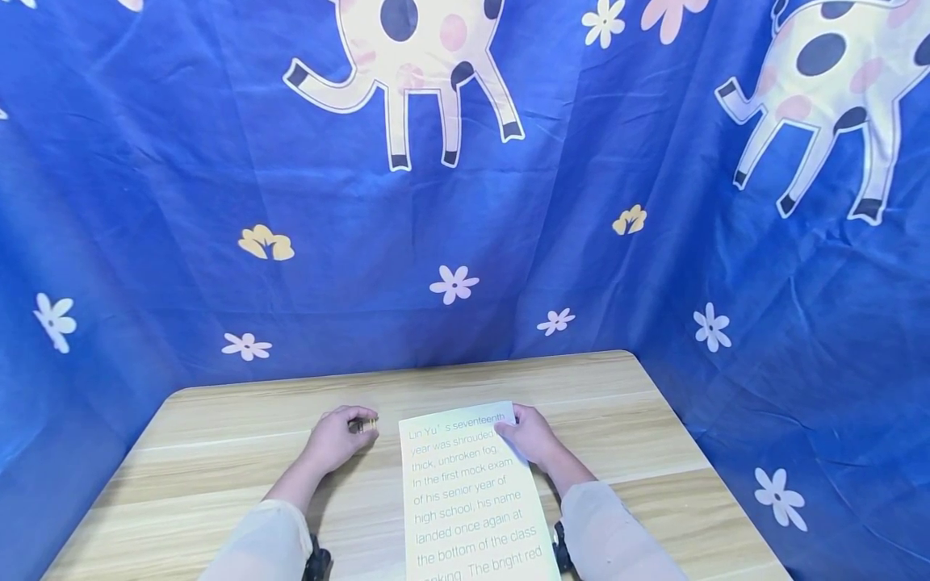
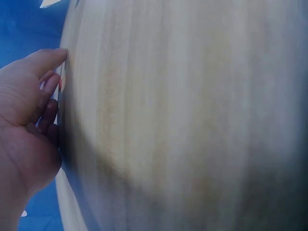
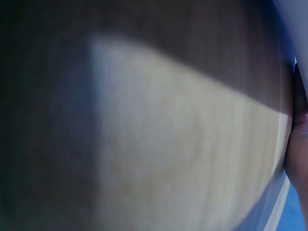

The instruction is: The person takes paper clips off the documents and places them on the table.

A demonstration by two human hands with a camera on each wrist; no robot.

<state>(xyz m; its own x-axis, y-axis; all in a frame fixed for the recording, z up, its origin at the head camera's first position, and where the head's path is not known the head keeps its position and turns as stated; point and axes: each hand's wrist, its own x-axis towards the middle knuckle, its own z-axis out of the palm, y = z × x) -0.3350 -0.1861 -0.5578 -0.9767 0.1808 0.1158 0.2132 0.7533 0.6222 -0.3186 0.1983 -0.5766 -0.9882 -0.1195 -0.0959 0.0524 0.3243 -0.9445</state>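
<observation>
A white sheet of paper [image 1: 472, 500] printed with large English text stands out in the head view, its lower part running past the frame's bottom. My right hand [image 1: 534, 436] pinches its upper right edge, thumb on the printed face and fingers behind. In the right wrist view only a strip of the right hand [image 3: 299, 149] shows. Left of the paper, my left hand [image 1: 337, 440] rests at the table with fingers curved round a small yellowish and dark item [image 1: 370, 424], too small to identify. The left wrist view shows this hand [image 2: 24, 106] with a tiny red-orange bit by its fingertips.
Under both hands lies a light wood-grain table [image 1: 218, 452]. A blue curtain [image 1: 363, 266] with cows and flowers hangs behind it and along its sides. Dark wrist straps [image 1: 316, 561] sit at the sleeves.
</observation>
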